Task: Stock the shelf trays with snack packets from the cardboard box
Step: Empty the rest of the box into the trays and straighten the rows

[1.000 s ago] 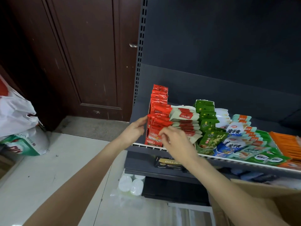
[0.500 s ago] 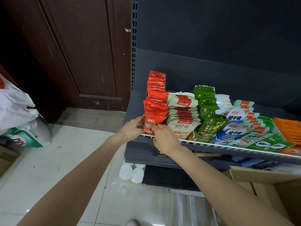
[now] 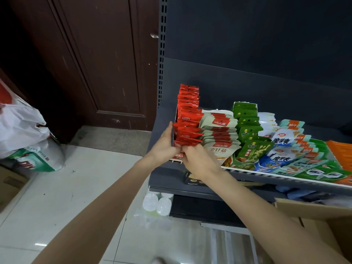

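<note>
A row of red snack packets stands upright in the leftmost shelf tray. My left hand lies flat against the left side of the front red packets, fingers straight. My right hand is at the front of the same row, its fingers curled onto the lowest front red packets. Beside them stand cream-and-red packets, then green packets, blue-white packets and orange packets. The cardboard box shows at the lower right, its inside hidden.
A dark door and a slotted shelf upright stand left of the shelf. White and green bags lie on the tiled floor at left. Rolls of white cups sit under the lower shelf.
My right hand has slid from the top of the front red packets down to their base at the tray's front rail. My left hand has flattened against the row's left side.
</note>
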Demonstrator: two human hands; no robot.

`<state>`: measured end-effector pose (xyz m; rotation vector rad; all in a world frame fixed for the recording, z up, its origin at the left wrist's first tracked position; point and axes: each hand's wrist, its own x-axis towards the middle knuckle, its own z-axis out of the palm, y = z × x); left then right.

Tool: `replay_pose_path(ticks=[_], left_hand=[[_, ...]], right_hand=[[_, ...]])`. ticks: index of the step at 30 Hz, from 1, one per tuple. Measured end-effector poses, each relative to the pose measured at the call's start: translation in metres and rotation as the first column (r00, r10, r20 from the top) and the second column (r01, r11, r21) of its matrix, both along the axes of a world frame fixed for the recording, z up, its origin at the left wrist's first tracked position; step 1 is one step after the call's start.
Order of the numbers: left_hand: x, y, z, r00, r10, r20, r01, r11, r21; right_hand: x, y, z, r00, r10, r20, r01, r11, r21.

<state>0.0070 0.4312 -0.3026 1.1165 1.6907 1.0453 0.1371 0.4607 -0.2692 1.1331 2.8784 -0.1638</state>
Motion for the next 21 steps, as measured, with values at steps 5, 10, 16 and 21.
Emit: replay_pose_path(ticks=[5, 10, 16, 21], left_hand=[[0.007, 0.009, 0.014, 0.868, -0.037, 0.494, -0.057, 0.983, 0.173], [0.022, 0.014, 0.010, 0.901, 0.064, 0.430, -0.095, 0.994, 0.053], [0.005, 0.021, 0.013, 0.955, 0.223, 0.196, -0.236, 0.971, 0.046], [-0.006, 0.051, 0.022, 0.992, 0.129, -0.010, -0.126, 0.983, 0.136]], right_hand=[[0.007, 0.009, 0.021, 0.902, -0.068, -0.426, 0.112, 0.991, 0.079], [-0.007, 0.043, 0.020, 0.994, -0.105, -0.021, 0.104, 0.994, -0.041], [-0.009, 0.056, 0.034, 0.975, -0.036, -0.218, 0.041, 0.999, 0.016], [-0.011, 0.110, 0.047, 0.967, -0.124, -0.222, 0.109, 0.991, -0.080]])
